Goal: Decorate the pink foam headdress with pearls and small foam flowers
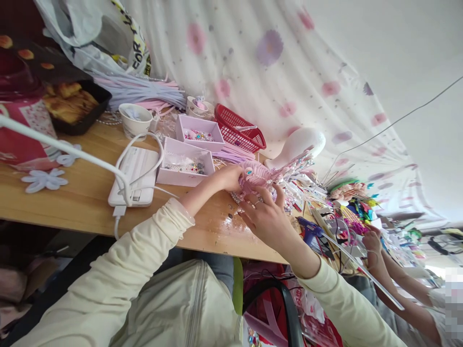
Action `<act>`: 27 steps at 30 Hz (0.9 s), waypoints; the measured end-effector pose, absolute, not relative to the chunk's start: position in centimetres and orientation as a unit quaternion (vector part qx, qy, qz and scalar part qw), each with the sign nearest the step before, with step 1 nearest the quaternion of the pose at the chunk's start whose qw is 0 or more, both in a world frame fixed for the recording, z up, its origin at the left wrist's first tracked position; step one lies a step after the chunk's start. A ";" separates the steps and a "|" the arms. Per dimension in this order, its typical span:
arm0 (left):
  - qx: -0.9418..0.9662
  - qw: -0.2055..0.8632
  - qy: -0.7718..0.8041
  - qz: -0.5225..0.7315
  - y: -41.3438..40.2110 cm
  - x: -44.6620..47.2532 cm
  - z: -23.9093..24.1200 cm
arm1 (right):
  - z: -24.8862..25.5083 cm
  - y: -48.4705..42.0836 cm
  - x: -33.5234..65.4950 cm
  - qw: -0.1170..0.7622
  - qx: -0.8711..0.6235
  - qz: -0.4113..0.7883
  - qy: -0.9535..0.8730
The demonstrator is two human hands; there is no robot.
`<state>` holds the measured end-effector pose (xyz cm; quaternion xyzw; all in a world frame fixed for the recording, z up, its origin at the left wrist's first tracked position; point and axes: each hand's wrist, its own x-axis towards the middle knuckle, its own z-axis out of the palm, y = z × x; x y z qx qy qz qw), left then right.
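Both my hands hold a pink beaded headpiece (258,176) over the wooden table (83,202). My left hand (227,177) grips its left side with the fingers curled. My right hand (262,214), with a ring on one finger, pinches its lower edge from below. The headpiece leans against a white foam head form (298,144). Strands of pearls and beads hang from the piece toward the right.
Two pink trays of beads (188,166) (198,132), a red basket (238,130), a white power bank with cables (135,176), a cup (135,118) and a tray of pastries (70,103) lie left. A blue glue gun (311,233) and another person's hand (372,241) are right.
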<state>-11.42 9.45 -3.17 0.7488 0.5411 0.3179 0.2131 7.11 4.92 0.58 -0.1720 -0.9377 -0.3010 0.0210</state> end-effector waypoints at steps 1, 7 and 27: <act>0.751 0.220 0.536 0.317 9.4 -11.7 -3.0 | 0.6 4.9 7.2 0.027 -0.169 -0.301 -0.938; 0.737 0.216 0.537 0.348 7.9 -12.3 -2.5 | 1.0 3.4 8.0 0.098 -0.130 -0.282 -0.946; 0.705 0.176 0.541 0.423 7.4 -12.2 -3.5 | 2.6 -1.6 11.6 0.124 -0.139 -0.146 -0.972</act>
